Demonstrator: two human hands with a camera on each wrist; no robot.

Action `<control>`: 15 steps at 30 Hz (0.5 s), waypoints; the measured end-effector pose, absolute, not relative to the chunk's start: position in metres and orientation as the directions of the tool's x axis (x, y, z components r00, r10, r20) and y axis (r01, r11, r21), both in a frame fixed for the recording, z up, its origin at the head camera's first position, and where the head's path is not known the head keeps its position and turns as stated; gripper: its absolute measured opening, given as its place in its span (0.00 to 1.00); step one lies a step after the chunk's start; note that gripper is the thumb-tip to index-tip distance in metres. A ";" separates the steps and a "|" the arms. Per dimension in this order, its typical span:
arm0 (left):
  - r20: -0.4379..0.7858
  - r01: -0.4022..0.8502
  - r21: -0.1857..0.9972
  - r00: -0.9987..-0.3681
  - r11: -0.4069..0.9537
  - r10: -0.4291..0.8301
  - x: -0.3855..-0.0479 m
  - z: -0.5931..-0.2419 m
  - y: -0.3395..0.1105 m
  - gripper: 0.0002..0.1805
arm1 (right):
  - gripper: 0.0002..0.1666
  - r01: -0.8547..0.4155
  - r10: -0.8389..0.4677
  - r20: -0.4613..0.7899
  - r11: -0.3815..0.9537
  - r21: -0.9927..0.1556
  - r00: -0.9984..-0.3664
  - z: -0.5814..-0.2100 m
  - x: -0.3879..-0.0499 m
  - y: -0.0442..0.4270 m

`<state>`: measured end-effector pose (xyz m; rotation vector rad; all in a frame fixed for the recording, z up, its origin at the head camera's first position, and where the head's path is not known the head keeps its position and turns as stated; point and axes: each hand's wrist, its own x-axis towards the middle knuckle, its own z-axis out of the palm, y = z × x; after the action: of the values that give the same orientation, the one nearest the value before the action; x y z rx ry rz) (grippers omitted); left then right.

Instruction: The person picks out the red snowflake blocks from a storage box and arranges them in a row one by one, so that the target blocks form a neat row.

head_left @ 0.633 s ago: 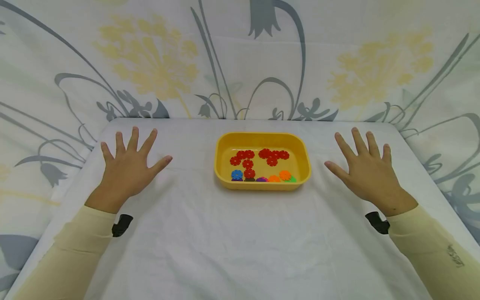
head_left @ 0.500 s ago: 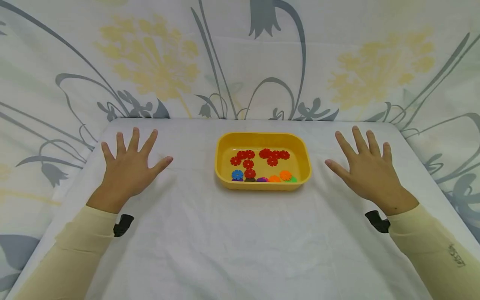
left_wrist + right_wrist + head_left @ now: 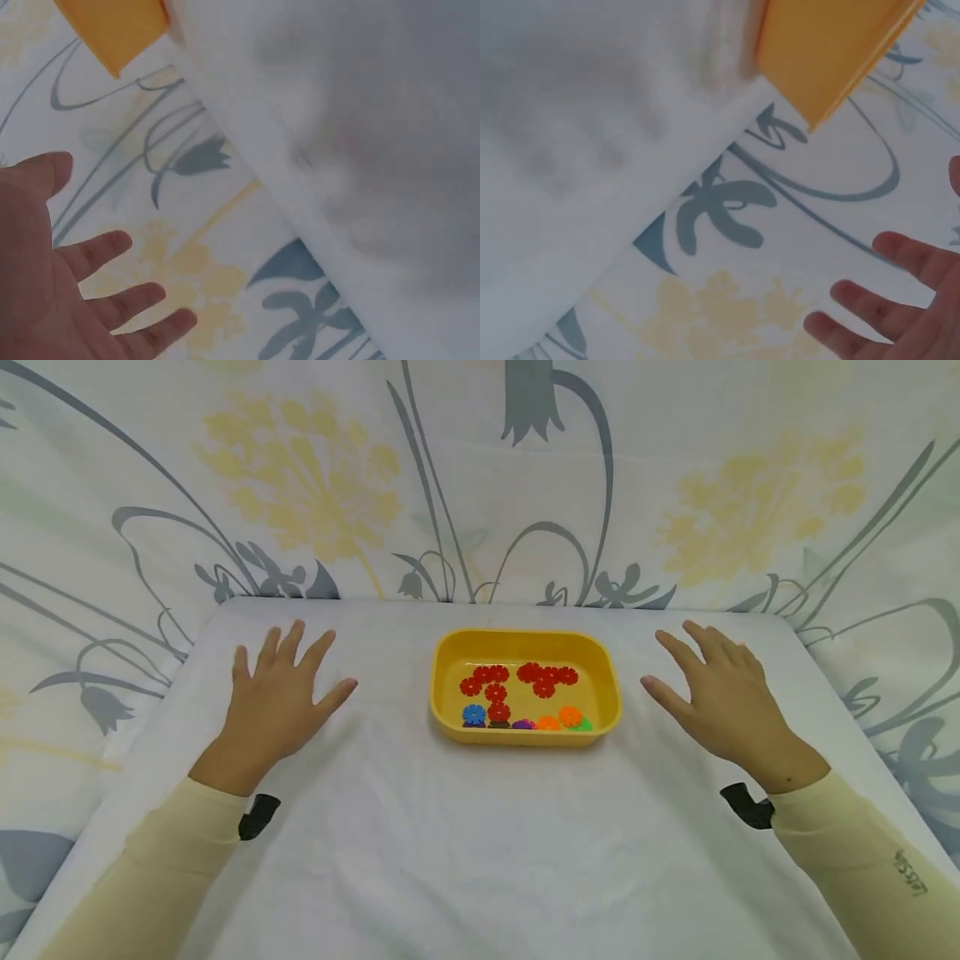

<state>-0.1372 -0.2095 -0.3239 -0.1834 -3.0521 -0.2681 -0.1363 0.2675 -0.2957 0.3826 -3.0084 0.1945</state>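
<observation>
From my end I see the tray (image 3: 525, 738) sitting on the white cloth (image 3: 510, 843), with the left hand (image 3: 277, 702) at its nine o'clock and the right hand (image 3: 720, 697) at its three o'clock, both well apart from it. Neither hand grips anything: the fingers are spread, thumbs pointing in towards the tray, and the wrist views likewise show bare palms with nothing in them. Inside the tray, one red cluster (image 3: 496, 692) lies towards nine o'clock and another red cluster (image 3: 545, 677) towards two; I can't tell at this size whether their pieces are joined or merely overlap. Along the near wall I make out a blue piece (image 3: 473, 714) at about eight o'clock, a purple piece (image 3: 522, 725) at six, an orange piece (image 3: 570, 716) at four to five and a green piece (image 3: 586, 724) just beside it at four. As for progress, I would judge the handling not yet begun: every piece I can see is in the tray, none is lifted or set on the cloth, so all the handwork seems left to do.
</observation>
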 end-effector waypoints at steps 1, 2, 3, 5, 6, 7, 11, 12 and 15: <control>0.096 0.138 0.193 -0.988 0.972 0.121 -0.137 -0.324 -0.204 0.38 | 0.37 -0.283 -0.263 0.144 0.949 -0.140 -0.954 -0.293 -0.138 0.263; 0.104 0.151 0.223 -0.986 0.963 0.130 -0.137 -0.325 -0.197 0.35 | 0.33 -0.311 -0.285 0.165 0.936 -0.162 -0.944 -0.289 -0.140 0.258; 0.100 0.161 0.259 -0.985 0.952 0.139 -0.137 -0.325 -0.189 0.32 | 0.30 -0.336 -0.306 0.173 0.924 -0.182 -0.936 -0.285 -0.143 0.252; 0.062 0.163 0.338 -0.987 0.927 0.151 -0.139 -0.329 -0.173 0.29 | 0.25 -0.385 -0.355 0.163 0.896 -0.220 -0.921 -0.275 -0.151 0.238; 0.022 0.148 0.385 -0.988 0.911 0.152 -0.141 -0.331 -0.165 0.29 | 0.23 -0.406 -0.380 0.147 0.884 -0.234 -0.913 -0.271 -0.156 0.231; -0.015 0.135 0.429 -0.988 0.893 0.156 -0.143 -0.333 -0.158 0.29 | 0.21 -0.425 -0.406 0.126 0.872 -0.244 -0.905 -0.267 -0.162 0.223; -0.150 0.066 0.593 -0.970 0.802 0.191 -0.152 -0.347 -0.137 0.29 | 0.17 -0.512 -0.522 0.038 0.816 -0.267 -0.852 -0.257 -0.189 0.191; -0.178 0.046 0.634 -0.963 0.772 0.203 -0.153 -0.351 -0.134 0.29 | 0.16 -0.526 -0.547 0.004 0.803 -0.280 -0.837 -0.256 -0.195 0.182; -0.234 -0.005 0.739 -0.939 0.673 0.251 -0.158 -0.361 -0.130 0.29 | 0.17 -0.542 -0.612 -0.134 0.766 -0.344 -0.780 -0.259 -0.210 0.159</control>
<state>-0.1582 -0.1296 -0.3605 -0.2395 -3.1599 -1.3982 -0.2104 0.1589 -0.2593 1.0547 -3.1751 0.4934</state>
